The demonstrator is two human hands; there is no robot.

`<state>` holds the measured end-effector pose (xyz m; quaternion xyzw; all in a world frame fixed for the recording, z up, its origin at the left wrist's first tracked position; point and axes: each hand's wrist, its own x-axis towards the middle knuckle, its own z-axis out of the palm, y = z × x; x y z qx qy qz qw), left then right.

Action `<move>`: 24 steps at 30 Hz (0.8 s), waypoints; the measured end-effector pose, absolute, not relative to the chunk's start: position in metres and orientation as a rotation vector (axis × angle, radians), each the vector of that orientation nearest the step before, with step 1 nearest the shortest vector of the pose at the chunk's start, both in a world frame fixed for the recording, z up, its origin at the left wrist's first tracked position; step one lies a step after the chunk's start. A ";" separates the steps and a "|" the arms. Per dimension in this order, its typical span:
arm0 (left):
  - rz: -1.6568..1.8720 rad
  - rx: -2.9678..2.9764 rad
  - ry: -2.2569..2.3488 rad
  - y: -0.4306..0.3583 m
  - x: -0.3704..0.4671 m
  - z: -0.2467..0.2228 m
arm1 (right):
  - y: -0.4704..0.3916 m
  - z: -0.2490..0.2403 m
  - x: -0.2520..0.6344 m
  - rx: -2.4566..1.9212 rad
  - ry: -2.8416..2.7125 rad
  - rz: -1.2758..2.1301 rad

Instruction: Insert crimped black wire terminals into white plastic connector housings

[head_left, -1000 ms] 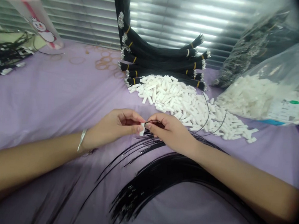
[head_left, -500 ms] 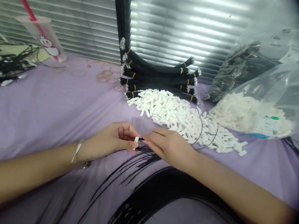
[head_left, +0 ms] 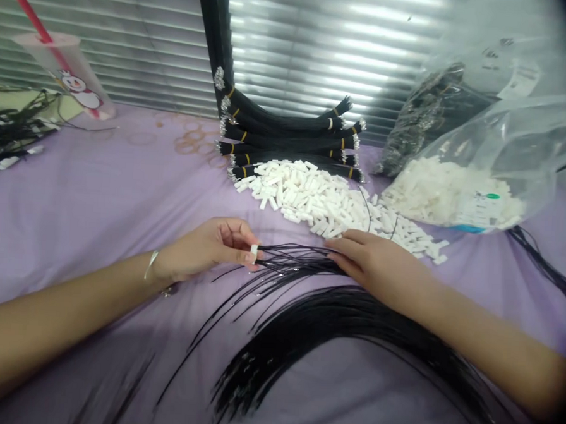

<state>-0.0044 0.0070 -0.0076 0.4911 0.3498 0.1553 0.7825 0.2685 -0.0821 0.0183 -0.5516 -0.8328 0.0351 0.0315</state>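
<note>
Between thumb and fingertips, my left hand (head_left: 222, 243) pinches a small white plastic connector housing (head_left: 254, 253). Thin black wires (head_left: 292, 257) run from the housing's right side toward my right hand (head_left: 373, 258), whose fingers are closed over them. My right palm hides the wires beneath it. Loose wire ends with tiny shiny metal terminals fan out below, between both hands. Nearer to me, a thick curved bundle of black wires (head_left: 300, 336) lies on the purple cloth. Just beyond my hands spreads a heap of white connector housings (head_left: 307, 197).
Tied black wire bundles (head_left: 287, 139) are stacked by the blinds. On the right stand a clear bag of white housings (head_left: 455, 192) and a bag of dark wires (head_left: 420, 124). Rubber bands (head_left: 192, 141), a cup with a red straw (head_left: 72, 77) and a wire tangle (head_left: 15, 125) are left.
My right hand has moved right, away from the connector housing, along the wires, so a longer stretch shows between my hands. My left hand keeps its pinch. The camera view has shifted slightly.
</note>
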 end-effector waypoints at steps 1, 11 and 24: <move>0.334 1.065 0.767 0.007 -0.005 -0.008 | -0.091 0.020 0.272 -1.685 -2.532 0.006; 0.313 1.143 0.718 0.011 -0.006 -0.011 | -0.098 0.012 0.208 -1.284 -2.585 -0.044; 0.471 1.857 0.913 -0.029 0.001 0.019 | -0.062 0.013 0.225 -1.383 -1.824 0.569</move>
